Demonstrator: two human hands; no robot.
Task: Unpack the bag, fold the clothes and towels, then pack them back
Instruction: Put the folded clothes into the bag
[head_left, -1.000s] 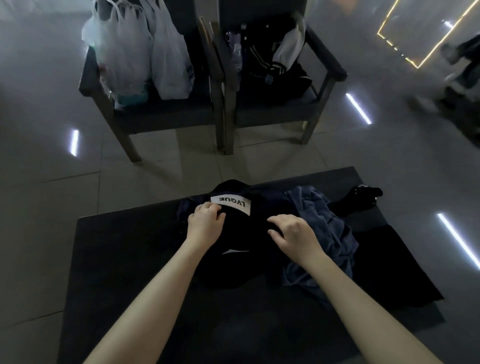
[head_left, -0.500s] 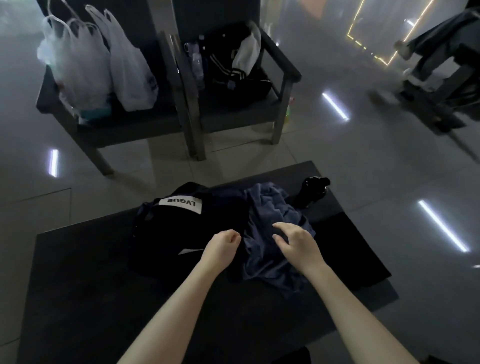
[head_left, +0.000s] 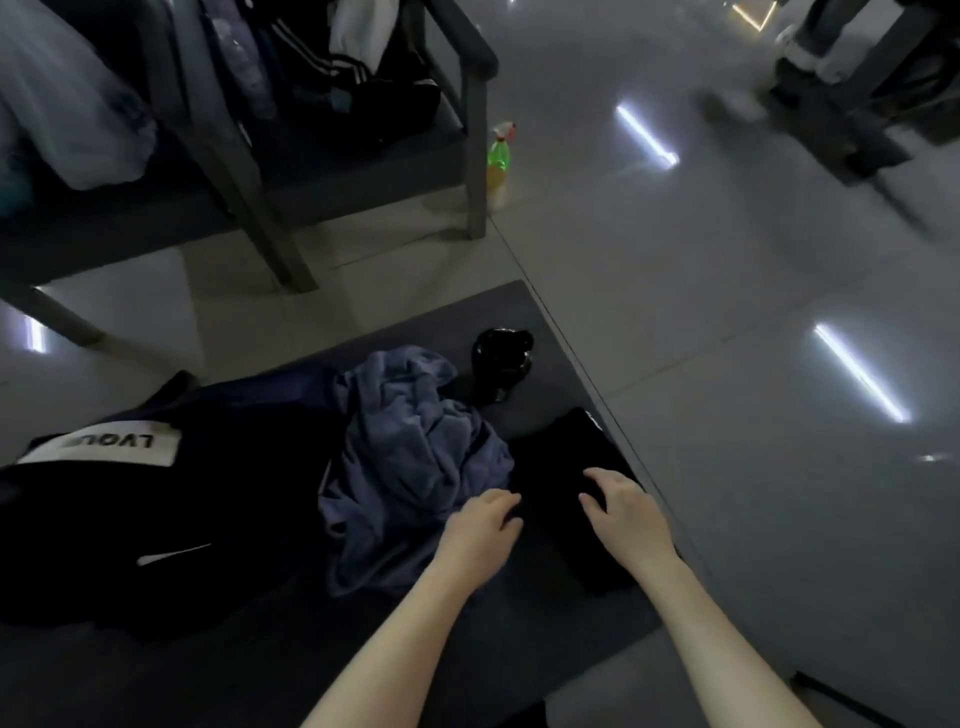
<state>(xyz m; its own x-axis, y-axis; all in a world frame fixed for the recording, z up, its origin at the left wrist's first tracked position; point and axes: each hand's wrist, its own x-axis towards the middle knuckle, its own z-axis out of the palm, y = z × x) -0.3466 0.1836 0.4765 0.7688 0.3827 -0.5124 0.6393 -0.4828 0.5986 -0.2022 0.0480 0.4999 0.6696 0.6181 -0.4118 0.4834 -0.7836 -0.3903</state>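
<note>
While the crumpled blue-grey towel (head_left: 415, 457) lies between black labelled bag (head_left: 130, 519) and flat black garment (head_left: 561, 457), left hand (head_left: 478, 535) and right hand (head_left: 626, 517) hover over that garment, fingers relaxed and empty (folding stage, probably); next, pinch its edges.

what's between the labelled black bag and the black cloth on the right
In the head view, the crumpled blue towel lies between the black bag and the black cloth, on the dark mat.

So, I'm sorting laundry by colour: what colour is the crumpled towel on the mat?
The towel is a plain dusty blue-grey, seen in the head view.
</note>
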